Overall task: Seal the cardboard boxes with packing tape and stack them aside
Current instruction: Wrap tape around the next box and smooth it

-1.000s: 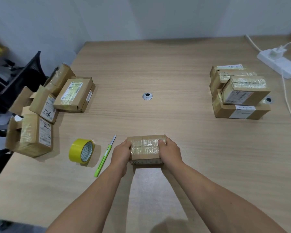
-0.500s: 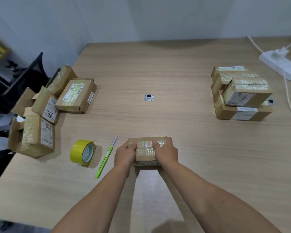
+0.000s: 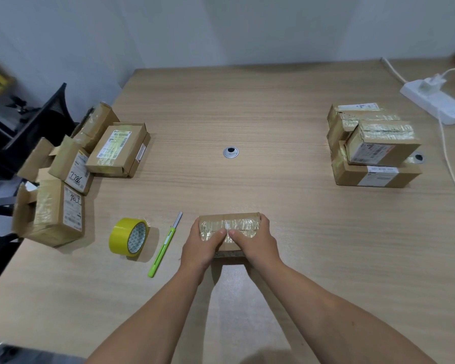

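Over at the worktop's left edge loose boxes (image 3: 63,206) wait, with the tape roll (image 3: 128,237) and cutter (image 3: 166,244) just beside them. Near the front edge, centre, left hand (image 3: 202,245) and right hand (image 3: 258,243) clasp the taped box (image 3: 229,224), fingers (image 3: 264,225) wrapped round its ends and thumbs pressing the seam. The risk, I'd say: wrinkled tape lifting, or a careless drop toppling the right-edge stack (image 3: 373,151).
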Action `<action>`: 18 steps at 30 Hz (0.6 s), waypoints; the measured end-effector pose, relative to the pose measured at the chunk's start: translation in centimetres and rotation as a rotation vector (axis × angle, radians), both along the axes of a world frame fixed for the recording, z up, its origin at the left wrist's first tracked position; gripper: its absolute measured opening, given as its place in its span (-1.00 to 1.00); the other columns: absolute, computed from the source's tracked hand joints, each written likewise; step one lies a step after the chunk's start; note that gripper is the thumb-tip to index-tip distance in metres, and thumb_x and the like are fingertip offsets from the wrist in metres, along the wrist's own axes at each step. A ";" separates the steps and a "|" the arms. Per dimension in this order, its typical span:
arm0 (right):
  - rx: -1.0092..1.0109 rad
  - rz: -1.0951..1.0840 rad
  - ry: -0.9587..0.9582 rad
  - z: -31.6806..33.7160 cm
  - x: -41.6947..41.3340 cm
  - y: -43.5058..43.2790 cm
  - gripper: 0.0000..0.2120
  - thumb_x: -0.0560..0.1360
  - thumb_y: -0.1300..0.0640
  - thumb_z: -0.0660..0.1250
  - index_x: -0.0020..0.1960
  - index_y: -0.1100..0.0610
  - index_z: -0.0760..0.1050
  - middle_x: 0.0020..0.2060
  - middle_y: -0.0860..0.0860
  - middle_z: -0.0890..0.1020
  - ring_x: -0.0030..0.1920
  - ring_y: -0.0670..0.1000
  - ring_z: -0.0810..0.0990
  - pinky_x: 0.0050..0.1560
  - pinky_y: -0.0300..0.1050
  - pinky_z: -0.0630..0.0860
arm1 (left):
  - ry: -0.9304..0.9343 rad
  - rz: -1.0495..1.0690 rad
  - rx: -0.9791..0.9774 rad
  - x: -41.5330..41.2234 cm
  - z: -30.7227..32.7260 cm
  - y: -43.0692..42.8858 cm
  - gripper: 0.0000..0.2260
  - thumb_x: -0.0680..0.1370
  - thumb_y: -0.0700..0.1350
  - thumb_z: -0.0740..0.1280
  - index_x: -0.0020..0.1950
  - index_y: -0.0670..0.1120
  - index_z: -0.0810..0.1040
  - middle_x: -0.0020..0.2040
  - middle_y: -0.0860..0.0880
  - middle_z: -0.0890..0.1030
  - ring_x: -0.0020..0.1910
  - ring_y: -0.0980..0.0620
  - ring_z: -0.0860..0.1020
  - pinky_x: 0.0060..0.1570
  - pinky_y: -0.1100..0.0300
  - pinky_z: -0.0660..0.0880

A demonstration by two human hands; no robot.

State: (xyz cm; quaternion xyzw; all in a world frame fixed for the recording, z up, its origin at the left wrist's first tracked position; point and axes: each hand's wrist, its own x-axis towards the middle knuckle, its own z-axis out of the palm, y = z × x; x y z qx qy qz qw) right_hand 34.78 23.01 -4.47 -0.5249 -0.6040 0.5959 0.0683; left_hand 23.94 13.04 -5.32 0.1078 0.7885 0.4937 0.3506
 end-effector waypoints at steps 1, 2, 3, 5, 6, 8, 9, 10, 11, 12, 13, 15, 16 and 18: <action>0.018 0.006 0.000 -0.1 0.1 -0.1 -0.19 0.44 -0.17 0.49 0.53 -0.10 0.12 0.23 -0.07 0.54 0.17 0.03 0.53 0.17 0.00 0.48 | 0.019 -0.006 -0.008 0.0 -0.3 -0.2 -0.63 0.45 0.15 0.48 0.20 0.32 0.47 0.03 0.25 0.64 0.08 0.18 0.59 0.16 0.09 0.51; 0.033 0.012 -0.002 -0.3 0.1 -0.1 -0.19 0.45 -0.16 0.49 0.54 -0.10 0.11 0.25 -0.05 0.54 0.18 0.03 0.52 0.15 0.00 0.47 | 0.024 -0.012 -0.014 0.1 -0.3 -0.3 -0.66 0.43 0.16 0.47 0.15 0.37 0.47 0.02 0.25 0.66 0.08 0.17 0.61 0.16 0.09 0.52; 0.037 0.017 0.001 -0.4 0.1 -0.1 -0.21 0.47 -0.15 0.47 0.55 -0.10 0.10 0.25 -0.04 0.53 0.18 0.03 0.52 0.11 -0.04 0.46 | 0.022 -0.013 -0.014 -0.1 -0.4 -0.3 -0.67 0.41 0.18 0.46 0.12 0.39 0.47 0.02 0.25 0.66 0.09 0.15 0.61 0.16 0.07 0.53; 0.017 0.031 0.018 -0.2 0.2 0.1 -0.27 0.54 -0.08 0.43 0.56 -0.07 0.10 0.19 -0.05 0.51 0.07 -0.03 0.51 -0.07 -0.20 0.43 | -0.018 -0.021 -0.025 -0.5 -0.8 -0.3 -0.58 0.38 0.22 0.44 0.22 0.36 0.48 0.09 0.21 0.67 0.14 0.10 0.62 0.22 0.00 0.53; 0.007 0.039 0.026 0.0 0.2 0.2 -0.30 0.57 -0.04 0.40 0.57 -0.05 0.10 0.15 -0.05 0.49 -0.02 -0.09 0.49 -0.19 -0.32 0.39 | -0.045 -0.029 -0.025 -0.7 -1.2 -0.3 -0.49 0.36 0.25 0.44 0.30 0.32 0.47 0.16 0.18 0.66 0.19 0.07 0.61 0.26 -0.05 0.52; -0.017 0.054 0.056 0.4 0.4 0.5 -0.34 0.61 0.03 0.35 0.59 -0.01 0.09 0.14 -0.05 0.44 -0.10 -0.16 0.45 -0.36 -0.46 0.38 | -0.102 -0.027 -0.006 -1.9 -3.2 -0.6 -0.32 0.31 0.28 0.44 0.43 0.26 0.40 0.29 0.11 0.61 0.27 0.01 0.58 0.31 -0.10 0.49; -0.033 0.062 0.069 0.4 0.6 0.7 -0.35 0.63 0.06 0.33 0.60 0.00 0.07 0.15 -0.04 0.41 -0.10 -0.15 0.43 -0.38 -0.52 0.38 | -0.133 -0.021 -0.003 -2.2 -3.3 -0.7 -0.28 0.30 0.27 0.44 0.46 0.24 0.39 0.32 0.08 0.59 0.28 0.00 0.57 0.32 -0.10 0.49; -0.050 0.066 0.084 0.5 0.6 0.7 -0.36 0.64 0.08 0.31 0.61 0.01 0.06 0.16 -0.03 0.39 -0.09 -0.14 0.42 -0.39 -0.57 0.36 | -0.158 -0.014 0.002 -2.2 -2.9 -0.7 -0.28 0.32 0.24 0.44 0.48 0.21 0.38 0.34 0.05 0.58 0.28 -0.01 0.57 0.33 -0.10 0.48; -0.060 0.070 0.099 0.5 0.7 0.8 -0.37 0.65 0.09 0.29 0.61 0.02 0.05 0.19 -0.01 0.40 -0.06 -0.13 0.42 -0.39 -0.60 0.34 | -0.180 -0.014 0.013 -2.3 -2.7 -0.7 -0.34 0.39 0.18 0.43 0.49 0.17 0.39 0.34 0.03 0.58 0.27 -0.01 0.58 0.33 -0.08 0.49; -0.063 0.072 0.111 0.4 0.7 0.9 -0.37 0.66 0.09 0.28 0.62 0.02 0.05 0.25 0.01 0.41 0.00 -0.11 0.44 -0.38 -0.60 0.34 | -0.193 -0.013 0.023 -2.0 -2.1 -0.6 -0.44 0.49 0.08 0.42 0.49 0.14 0.41 0.32 0.02 0.60 0.25 0.00 0.59 0.32 -0.07 0.49; -0.077 0.070 0.114 0.0 0.7 1.0 -0.38 0.66 0.08 0.27 0.62 0.00 0.05 0.33 0.02 0.42 0.08 -0.07 0.45 -0.33 -0.58 0.36 | -0.205 -0.012 0.032 -2.1 -2.0 -0.7 -0.52 0.56 -0.01 0.38 0.49 0.12 0.41 0.30 0.02 0.61 0.23 0.00 0.60 0.32 -0.07 0.49; -0.110 0.063 0.111 -0.6 0.6 1.4 -0.43 0.67 0.07 0.24 0.61 -0.03 0.11 0.43 0.01 0.42 0.25 -0.01 0.48 -0.13 -0.44 0.42 | -0.222 0.003 0.043 -2.1 -1.9 -0.6 -0.56 0.63 -0.10 0.31 0.51 0.10 0.40 0.30 0.03 0.61 0.24 0.00 0.60 0.35 -0.07 0.46; -0.132 0.050 0.119 -0.8 0.6 1.5 -0.47 0.67 0.08 0.23 0.59 -0.04 0.17 0.40 0.01 0.47 0.27 0.01 0.51 -0.05 -0.33 0.47 | -0.238 0.017 0.047 -2.0 -1.7 -0.5 -0.58 0.65 -0.13 0.28 0.51 0.08 0.40 0.30 0.03 0.61 0.25 0.00 0.59 0.37 -0.07 0.45; -0.171 0.033 0.142 -1.1 0.7 1.7 -0.53 0.64 0.06 0.23 0.54 -0.07 0.28 0.33 -0.01 0.55 0.27 0.02 0.56 0.18 -0.06 0.56 | -0.276 0.037 0.072 -2.1 -1.5 -0.5 -0.62 0.68 -0.18 0.22 0.50 0.03 0.43 0.28 0.01 0.63 0.25 -0.01 0.59 0.38 -0.05 0.43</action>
